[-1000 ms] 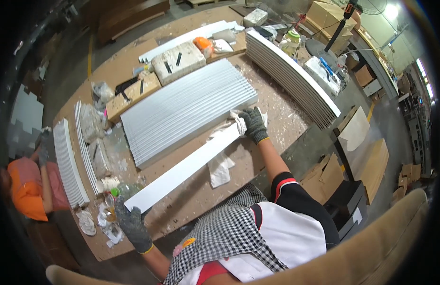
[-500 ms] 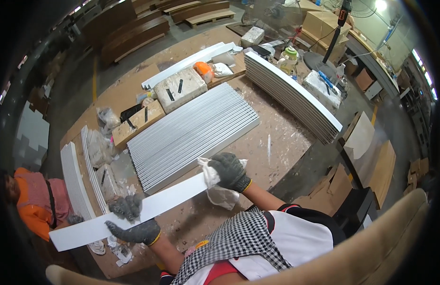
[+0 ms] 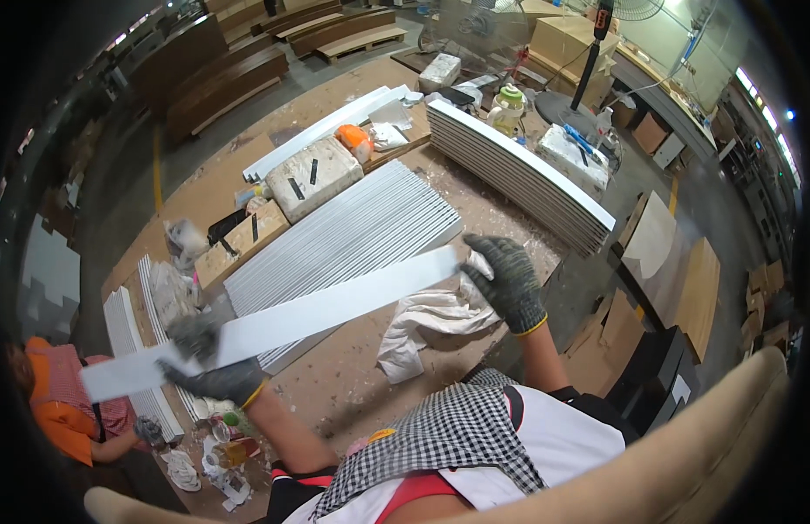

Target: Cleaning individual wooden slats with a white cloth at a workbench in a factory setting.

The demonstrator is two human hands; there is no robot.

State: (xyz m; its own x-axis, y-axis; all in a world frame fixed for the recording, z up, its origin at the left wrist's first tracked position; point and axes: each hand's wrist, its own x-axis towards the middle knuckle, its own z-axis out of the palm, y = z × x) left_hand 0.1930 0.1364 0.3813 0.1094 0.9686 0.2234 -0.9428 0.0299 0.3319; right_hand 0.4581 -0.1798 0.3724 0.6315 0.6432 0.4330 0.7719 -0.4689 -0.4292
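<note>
White slat (image 3: 326, 304) in left grip (image 3: 220, 381) | clear container (image 3: 221, 458): amber liquid (image 3: 240, 451)

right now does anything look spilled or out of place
The flat brown tabletop is spotted and smeared with white, perhaps from old spills. A crumpled white cloth sprawls untidily near the neat stack of long white strips.

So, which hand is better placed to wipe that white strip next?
Probably the right hand: the white cloth is bunched against it, near one end of the white strip. The left hand grips the strip toward its other end.
</note>
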